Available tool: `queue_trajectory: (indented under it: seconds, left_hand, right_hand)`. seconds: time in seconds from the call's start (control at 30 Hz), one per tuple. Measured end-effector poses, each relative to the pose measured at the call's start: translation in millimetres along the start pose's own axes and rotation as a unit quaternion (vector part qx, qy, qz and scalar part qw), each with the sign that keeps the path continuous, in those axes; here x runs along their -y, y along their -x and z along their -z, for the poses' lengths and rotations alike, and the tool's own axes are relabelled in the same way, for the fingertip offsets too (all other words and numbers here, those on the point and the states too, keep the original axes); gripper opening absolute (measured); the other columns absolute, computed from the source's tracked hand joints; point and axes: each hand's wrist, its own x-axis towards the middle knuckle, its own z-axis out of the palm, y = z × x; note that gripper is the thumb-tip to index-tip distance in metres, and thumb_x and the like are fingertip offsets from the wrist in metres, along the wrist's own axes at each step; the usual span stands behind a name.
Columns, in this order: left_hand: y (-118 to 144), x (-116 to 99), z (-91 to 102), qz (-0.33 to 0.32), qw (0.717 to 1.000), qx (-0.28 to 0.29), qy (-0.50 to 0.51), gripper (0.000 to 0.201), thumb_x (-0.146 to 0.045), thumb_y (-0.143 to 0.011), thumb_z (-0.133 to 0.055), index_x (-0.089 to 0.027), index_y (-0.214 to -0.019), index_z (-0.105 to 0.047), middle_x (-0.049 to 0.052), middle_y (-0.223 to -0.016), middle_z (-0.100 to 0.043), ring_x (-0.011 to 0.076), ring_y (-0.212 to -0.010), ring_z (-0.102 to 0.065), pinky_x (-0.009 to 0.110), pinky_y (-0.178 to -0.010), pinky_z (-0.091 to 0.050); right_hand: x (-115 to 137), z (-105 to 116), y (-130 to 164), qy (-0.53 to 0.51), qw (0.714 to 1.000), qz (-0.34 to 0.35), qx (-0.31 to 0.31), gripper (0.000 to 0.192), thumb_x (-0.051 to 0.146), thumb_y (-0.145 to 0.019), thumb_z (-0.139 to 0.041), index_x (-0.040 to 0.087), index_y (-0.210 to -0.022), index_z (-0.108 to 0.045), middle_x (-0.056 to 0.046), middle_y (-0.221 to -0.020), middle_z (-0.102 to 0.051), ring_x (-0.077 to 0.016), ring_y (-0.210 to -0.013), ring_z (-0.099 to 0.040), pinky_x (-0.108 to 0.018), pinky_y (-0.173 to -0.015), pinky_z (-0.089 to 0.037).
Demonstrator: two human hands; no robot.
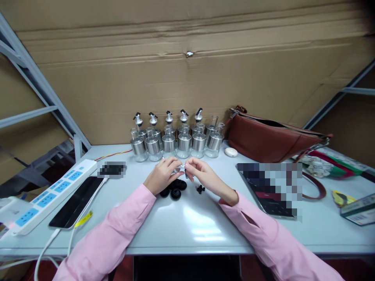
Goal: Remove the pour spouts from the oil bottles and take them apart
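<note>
My left hand (163, 175) and my right hand (205, 177) meet above the middle of the white table (187, 222), fingertips pinching a small silvery metal part (181, 168) between them. Just below the hands lie several black rubber stoppers (175, 190) and one smaller black piece (200, 189). Behind the hands stands a double row of small glass bottles with steel collars (177, 145); the back ones carry black-and-silver pourer spouts (184, 115), the two at the right have none. Both sleeves are pink.
A brown leather bag (269, 138) lies at the back right, a small white oval object (231, 152) beside it. A white power strip (49, 193) and a black phone (76, 201) on a cable lie left. A dark tablet (272, 195) and a boxed item (359, 208) lie right. Cardboard walls the back.
</note>
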Motion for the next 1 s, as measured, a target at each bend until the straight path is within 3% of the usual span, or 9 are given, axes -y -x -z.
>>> queue_trajectory:
  seconds: [0.2, 0.27, 0.4, 0.6, 0.7, 0.83, 1.0]
  left_hand:
    - [-3, -2, 3.7, -0.011, 0.999, -0.014, -0.029, 0.022, -0.034, -0.089, -0.047, -0.015, -0.097, -0.050, 0.007, -0.093, -0.060, 0.0164, -0.083, -0.055, 0.030, -0.074, -0.045]
    - [-4, -2, 4.4, -0.011, 0.999, -0.010, -0.032, 0.020, -0.032, -0.088, -0.049, -0.015, -0.097, -0.050, 0.006, -0.094, -0.060, 0.0164, -0.083, -0.055, 0.030, -0.074, -0.044]
    - [-2, 0, 2.6, -0.001, 1.000, 0.006, -0.025, 0.018, -0.031, -0.088, -0.049, -0.015, -0.098, -0.050, 0.006, -0.095, -0.060, 0.0165, -0.085, -0.055, 0.030, -0.075, -0.043]
    - [1, 2, 0.3, 0.013, 1.000, 0.026, -0.011, 0.019, -0.030, -0.089, -0.047, -0.015, -0.099, -0.050, 0.007, -0.098, -0.059, 0.0167, -0.083, -0.054, 0.030, -0.073, -0.045]
    - [1, 2, 0.8, 0.011, 1.000, 0.025, -0.011, 0.018, -0.030, -0.088, -0.048, -0.015, -0.099, -0.050, 0.007, -0.097, -0.059, 0.0169, -0.082, -0.054, 0.030, -0.072, -0.045]
    - [0, 3, 1.0, 0.016, 0.999, 0.030, -0.004, 0.019, -0.031, -0.089, -0.047, -0.015, -0.100, -0.049, 0.007, -0.098, -0.059, 0.0169, -0.083, -0.055, 0.030, -0.073, -0.046]
    - [1, 4, 0.9, 0.015, 0.999, 0.036, 0.009, 0.019, -0.031, -0.089, -0.047, -0.015, -0.100, -0.049, 0.007, -0.098, -0.059, 0.0171, -0.085, -0.056, 0.030, -0.074, -0.046]
  right_hand:
    - [-4, 1, 0, 0.062, 0.997, 0.033, -0.023, 0.046, 0.049, -0.091, -0.035, 0.017, -0.060, -0.041, 0.002, -0.053, -0.044, -0.0100, -0.054, -0.042, -0.025, -0.062, -0.034]
    - [-2, 4, -1, 0.065, 0.997, 0.025, -0.032, 0.047, 0.052, -0.089, -0.037, 0.017, -0.058, -0.044, 0.002, -0.051, -0.043, -0.0101, -0.054, -0.041, -0.025, -0.060, -0.034]
    - [2, 11, -3, 0.063, 0.998, -0.011, -0.019, 0.039, 0.053, -0.078, -0.053, 0.015, -0.068, -0.054, 0.003, -0.055, -0.044, -0.0100, -0.055, -0.041, -0.024, -0.057, -0.034]
    - [-1, 15, -2, 0.060, 0.998, -0.011, 0.025, 0.032, 0.046, -0.085, -0.046, 0.016, -0.075, -0.049, 0.002, -0.062, -0.051, -0.0091, -0.055, -0.046, -0.023, -0.058, -0.039]
    - [-4, 19, -1, 0.098, 0.994, -0.032, 0.032, 0.029, 0.046, -0.084, -0.049, 0.017, -0.079, -0.045, 0.004, -0.056, -0.052, -0.0090, -0.048, -0.047, -0.022, -0.052, -0.037]
    - [-8, 28, 0, 0.213, 0.974, -0.060, 0.046, 0.030, 0.042, -0.077, -0.059, 0.018, -0.072, -0.043, 0.007, -0.050, -0.045, -0.0075, -0.046, -0.039, -0.020, -0.047, -0.029]
    - [-14, 37, 1, 0.373, 0.919, -0.096, 0.091, 0.023, 0.028, -0.075, -0.061, 0.017, -0.064, -0.045, 0.004, -0.057, -0.049, -0.0083, -0.053, -0.039, -0.021, -0.052, -0.028]
